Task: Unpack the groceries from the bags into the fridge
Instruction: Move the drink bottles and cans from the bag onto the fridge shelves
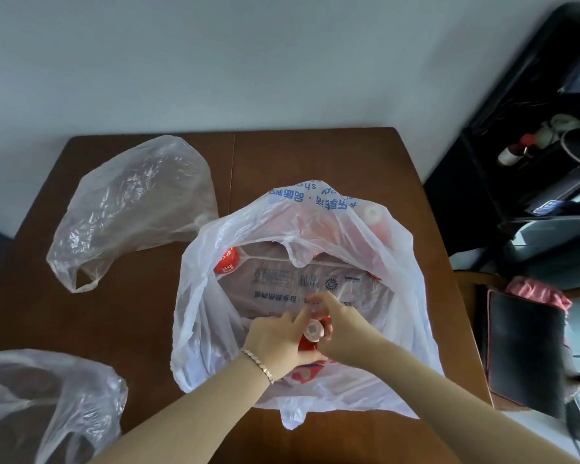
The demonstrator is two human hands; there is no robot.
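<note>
Both hands, left hand (275, 339) and right hand (340, 333), close their grip around a small red bottle with a pale cap (312, 334) inside the white printed plastic bag (399, 262) on the brown wooden surface (148, 329); thin film could snag and drag out with it.

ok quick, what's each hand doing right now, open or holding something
Left hand: closed around the lower part of the red bottle inside the white bag.
Right hand: closed on the same bottle near its cap.

Bare forearms, no sleeves; thin beaded bracelet (257, 364) on left wrist, w/ pale links.
</note>
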